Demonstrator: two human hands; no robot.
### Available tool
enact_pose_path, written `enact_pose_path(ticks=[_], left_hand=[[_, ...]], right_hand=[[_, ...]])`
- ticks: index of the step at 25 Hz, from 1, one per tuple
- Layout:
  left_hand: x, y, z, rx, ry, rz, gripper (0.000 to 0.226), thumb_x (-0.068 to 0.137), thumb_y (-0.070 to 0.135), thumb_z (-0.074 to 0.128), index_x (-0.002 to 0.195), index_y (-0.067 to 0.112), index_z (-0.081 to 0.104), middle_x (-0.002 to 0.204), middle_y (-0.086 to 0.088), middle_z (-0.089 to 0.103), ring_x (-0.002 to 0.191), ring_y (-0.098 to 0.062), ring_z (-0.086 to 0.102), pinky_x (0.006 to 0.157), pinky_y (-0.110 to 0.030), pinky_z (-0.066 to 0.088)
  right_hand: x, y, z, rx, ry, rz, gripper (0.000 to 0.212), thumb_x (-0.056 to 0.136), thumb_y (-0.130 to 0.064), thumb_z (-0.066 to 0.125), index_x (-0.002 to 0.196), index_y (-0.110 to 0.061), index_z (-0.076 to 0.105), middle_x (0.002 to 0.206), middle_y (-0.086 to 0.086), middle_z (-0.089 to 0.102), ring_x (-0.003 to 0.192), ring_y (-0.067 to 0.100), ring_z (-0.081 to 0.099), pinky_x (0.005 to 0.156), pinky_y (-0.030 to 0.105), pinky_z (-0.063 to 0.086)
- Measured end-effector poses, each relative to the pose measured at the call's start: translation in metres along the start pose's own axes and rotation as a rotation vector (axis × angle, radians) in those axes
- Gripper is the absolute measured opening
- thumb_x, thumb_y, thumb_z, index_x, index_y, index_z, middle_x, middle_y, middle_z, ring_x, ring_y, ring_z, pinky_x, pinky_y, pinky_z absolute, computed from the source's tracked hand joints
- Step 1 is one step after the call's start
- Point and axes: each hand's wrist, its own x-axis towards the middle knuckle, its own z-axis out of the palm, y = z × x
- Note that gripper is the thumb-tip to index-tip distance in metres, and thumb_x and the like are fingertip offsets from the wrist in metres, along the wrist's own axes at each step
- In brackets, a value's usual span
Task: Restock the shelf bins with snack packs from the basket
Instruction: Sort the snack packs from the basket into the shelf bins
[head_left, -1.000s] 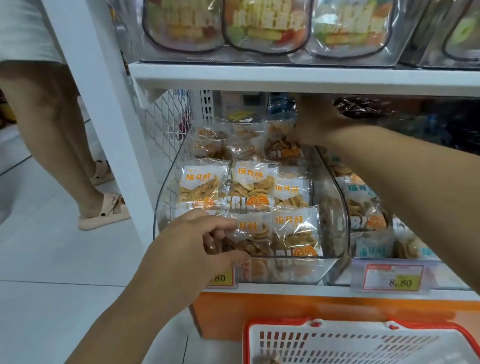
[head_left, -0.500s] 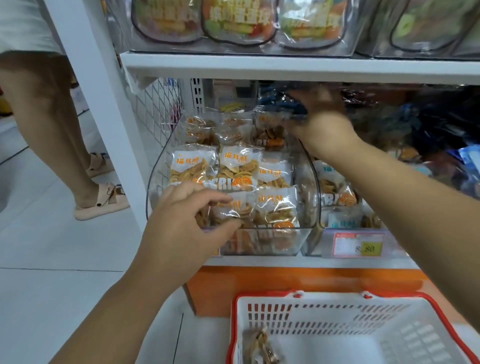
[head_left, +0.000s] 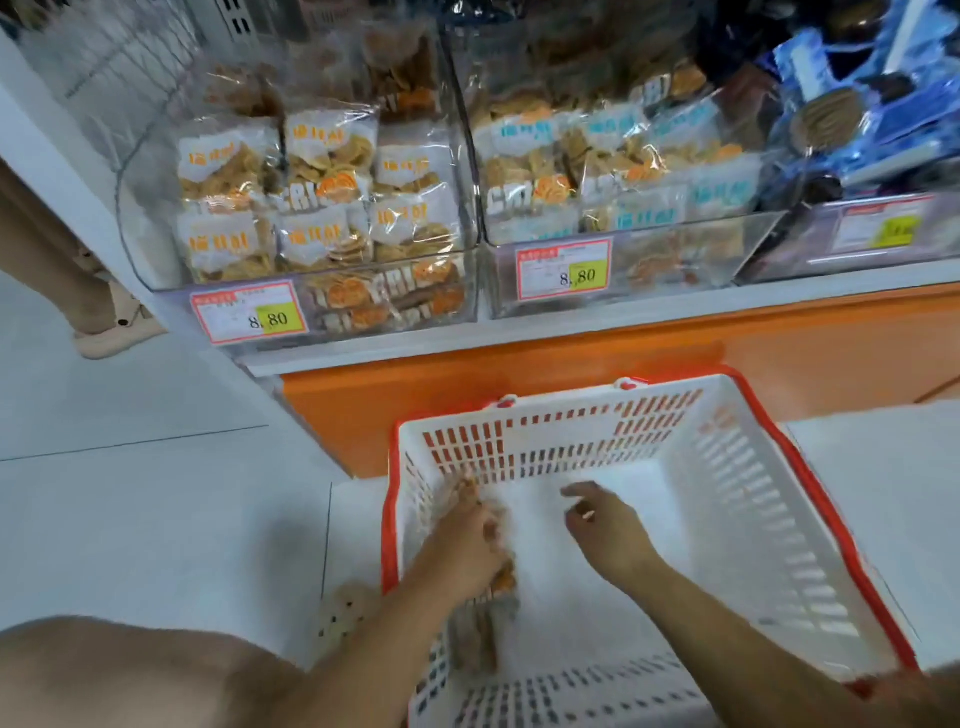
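Both my hands are down inside the white basket (head_left: 737, 499) with the red rim, on the floor below the shelf. My left hand (head_left: 470, 545) grips blurred snack packs (head_left: 475, 639) at the basket's left side. My right hand (head_left: 605, 525) hovers over the bare basket floor with fingers loosely curled and nothing in it. On the shelf above, the left clear bin (head_left: 140, 208) is stacked with orange-label snack packs (head_left: 327, 171). The clear bin beside it (head_left: 680, 260) carries blue-label packs (head_left: 613, 150).
Price tags reading 8.80 (head_left: 249, 312) hang on both bin fronts. Blue biscuit packs (head_left: 831, 119) fill a third bin at the right. An orange base panel (head_left: 519, 374) runs under the shelf. Another person's sandalled foot (head_left: 109, 327) stands at the left on the white tile floor.
Both hands left the shelf bin and dropped into the basket. My view tilted down. My left hand took hold of snack packs there.
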Motion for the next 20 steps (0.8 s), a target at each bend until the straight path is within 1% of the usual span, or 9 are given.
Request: enact_pose_path(ticks=[2, 5, 8, 11, 13, 15, 17, 19, 20], left_hand=[[0.004, -0.02, 0.043, 0.009, -0.036, -0.137, 0.04, 0.089, 0.031, 0.064, 0.126, 0.021, 0.055, 0.127, 0.0, 0.058, 0.105, -0.013, 0.058, 0.095, -0.028, 0.048], [0.006, -0.029, 0.077, 0.194, 0.02, -0.15, 0.05, 0.091, 0.029, 0.058, 0.138, 0.021, 0.043, 0.142, -0.005, 0.043, 0.128, -0.024, 0.045, 0.106, -0.036, 0.041], [0.012, -0.021, 0.074, 0.385, 0.08, -0.067, 0.043, 0.095, 0.018, 0.048, 0.138, 0.021, 0.045, 0.137, -0.006, 0.049, 0.125, -0.024, 0.047, 0.103, -0.036, 0.041], [0.022, -0.016, 0.069, 0.281, 0.121, -0.048, 0.021, 0.096, 0.019, 0.047, 0.106, 0.019, 0.066, 0.111, -0.002, 0.066, 0.1, -0.017, 0.06, 0.074, -0.024, 0.041], [0.024, -0.006, 0.063, 0.247, 0.104, -0.002, 0.014, 0.095, 0.025, 0.054, 0.093, 0.025, 0.068, 0.101, 0.005, 0.068, 0.089, -0.012, 0.06, 0.069, -0.022, 0.038], [0.025, 0.003, 0.058, 0.13, 0.075, 0.121, 0.01, 0.092, 0.029, 0.061, 0.092, 0.027, 0.071, 0.096, 0.01, 0.07, 0.085, -0.005, 0.059, 0.072, -0.021, 0.041], [0.024, 0.01, 0.056, 0.045, 0.077, 0.294, 0.01, 0.09, 0.026, 0.066, 0.094, 0.027, 0.075, 0.094, 0.014, 0.07, 0.086, 0.0, 0.057, 0.078, -0.018, 0.04], [0.023, 0.008, 0.056, -0.055, 0.14, 0.333, 0.011, 0.09, 0.022, 0.067, 0.094, 0.026, 0.076, 0.101, 0.017, 0.065, 0.096, 0.003, 0.051, 0.087, -0.014, 0.035], [0.02, 0.007, 0.056, -0.156, 0.176, 0.263, 0.012, 0.09, 0.021, 0.067, 0.096, 0.028, 0.075, 0.109, 0.016, 0.061, 0.105, 0.002, 0.048, 0.095, -0.014, 0.033]], right_hand=[[0.004, 0.043, 0.017, -0.067, -0.286, 0.208, 0.036, 0.097, -0.022, 0.053, 0.132, -0.017, 0.051, 0.093, 0.001, 0.06, 0.063, 0.01, 0.052, 0.059, 0.018, 0.044], [0.003, 0.068, 0.026, -0.218, -0.445, 0.262, 0.043, 0.097, -0.029, 0.054, 0.137, -0.017, 0.048, 0.113, 0.004, 0.052, 0.085, 0.015, 0.051, 0.07, 0.022, 0.042], [0.01, 0.063, 0.029, -0.086, -0.395, 0.25, 0.036, 0.095, -0.028, 0.055, 0.13, -0.018, 0.053, 0.108, 0.002, 0.053, 0.078, 0.013, 0.056, 0.06, 0.018, 0.042], [0.014, 0.06, 0.031, 0.02, -0.34, 0.271, 0.033, 0.096, -0.03, 0.053, 0.127, -0.019, 0.056, 0.109, 0.006, 0.062, 0.082, 0.017, 0.061, 0.066, 0.022, 0.046], [0.01, 0.058, 0.028, 0.209, -0.321, 0.375, 0.035, 0.099, -0.038, 0.047, 0.125, -0.015, 0.054, 0.101, 0.008, 0.064, 0.075, 0.019, 0.06, 0.063, 0.025, 0.048], [0.006, 0.052, 0.019, 0.48, -0.316, 0.518, 0.04, 0.099, -0.051, 0.042, 0.114, -0.016, 0.053, 0.096, 0.011, 0.067, 0.076, 0.024, 0.065, 0.061, 0.027, 0.053], [0.006, 0.048, 0.01, 0.655, -0.293, 0.582, 0.041, 0.095, -0.055, 0.049, 0.101, -0.016, 0.055, 0.087, 0.012, 0.069, 0.073, 0.026, 0.067, 0.055, 0.026, 0.053], [0.008, 0.051, 0.005, 0.748, -0.23, 0.55, 0.027, 0.092, -0.035, 0.063, 0.099, -0.009, 0.062, 0.082, 0.01, 0.068, 0.068, 0.022, 0.063, 0.054, 0.024, 0.049], [0.007, 0.052, 0.002, 0.818, -0.195, 0.515, 0.02, 0.091, -0.022, 0.065, 0.104, -0.007, 0.063, 0.086, 0.011, 0.068, 0.07, 0.021, 0.064, 0.056, 0.024, 0.05]])
